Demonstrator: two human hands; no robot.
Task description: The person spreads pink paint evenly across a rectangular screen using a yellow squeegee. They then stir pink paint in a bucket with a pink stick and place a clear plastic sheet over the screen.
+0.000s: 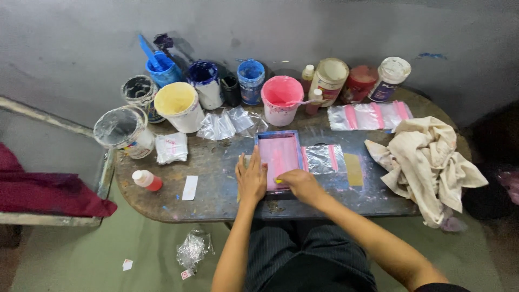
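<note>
Left hand is lying flat w/ fingers open on the left edge of the small blue-framed, pink-inked printing screen at table centre, prob. steadying it, while right hand is closing round a yellowish squeegee-like tool at the screen's near edge, w/ the pink-ink tub just beyond.

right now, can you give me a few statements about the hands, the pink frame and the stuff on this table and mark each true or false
1. The left hand lies flat on the left edge of the pink screen frame. True.
2. The right hand holds the beige cloth. False: it is at the frame's lower edge; the cloth lies apart on the right.
3. The pink paint tub stands behind the frame. True.
4. The small red bottle stands upright. False: it lies on its side.
</note>
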